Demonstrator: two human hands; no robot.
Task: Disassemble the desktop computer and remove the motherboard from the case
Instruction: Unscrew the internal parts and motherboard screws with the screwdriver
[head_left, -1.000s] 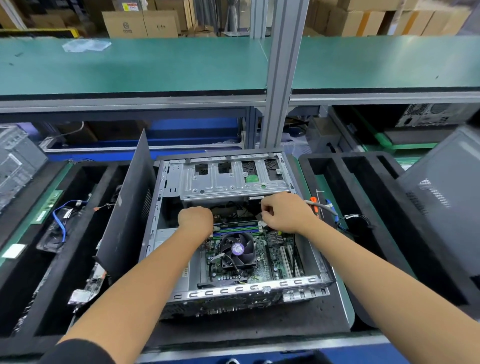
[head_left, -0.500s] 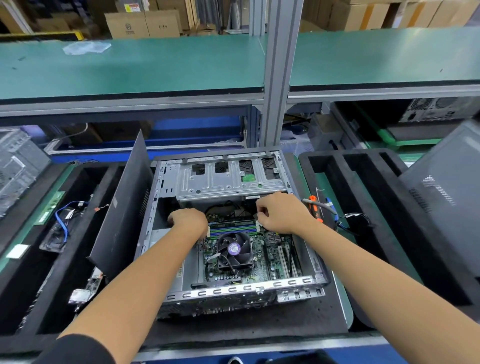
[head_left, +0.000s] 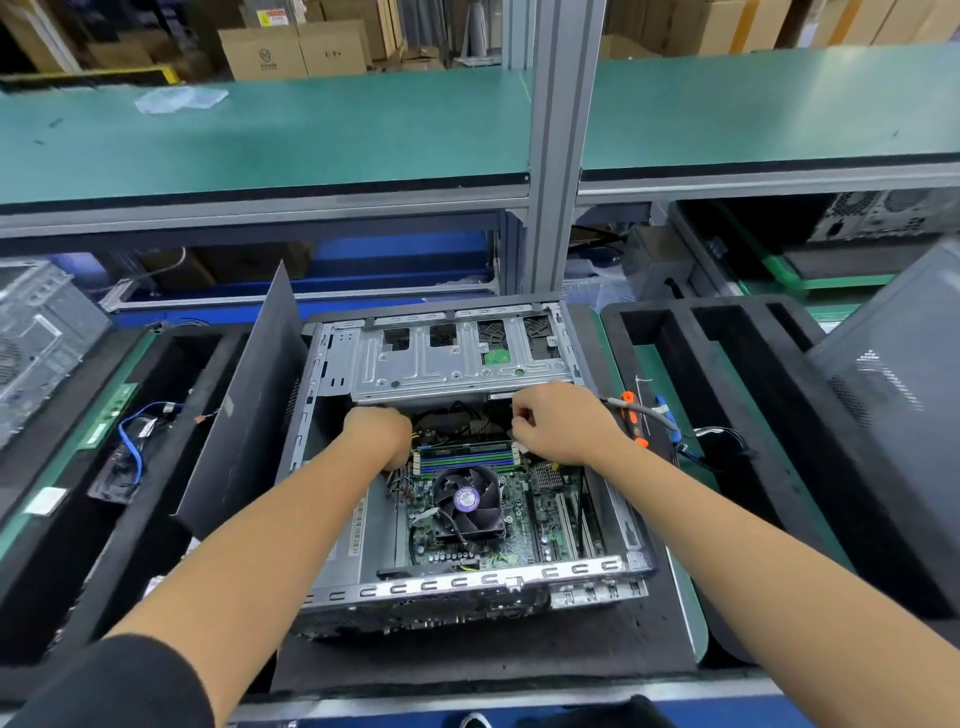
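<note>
The open desktop case (head_left: 467, 584) lies on its side in front of me. Inside it sits the green motherboard (head_left: 519, 535) with a black CPU fan (head_left: 467, 501). Just beyond the fan run the memory modules (head_left: 465, 457) in their slots. My left hand (head_left: 379, 434) reaches down at the left end of those slots, knuckles up and fingertips hidden. At the right end is my right hand (head_left: 561, 423), fingers curled, pinching at the white slot latch (head_left: 519, 446). A metal drive cage (head_left: 457, 364) covers the far part of the case.
A dark side panel (head_left: 249, 410) leans against the case's left wall. An orange-handled screwdriver (head_left: 635, 421) and cables lie on the black foam tray (head_left: 675, 364) to the right. The left tray holds a blue cable (head_left: 130, 441). Another case (head_left: 893, 415) stands far right, and a shelf post (head_left: 556, 156) rises behind.
Both hands stay at the ends of the memory slots. The left hand has shifted slightly left, and the view has tilted a little.
</note>
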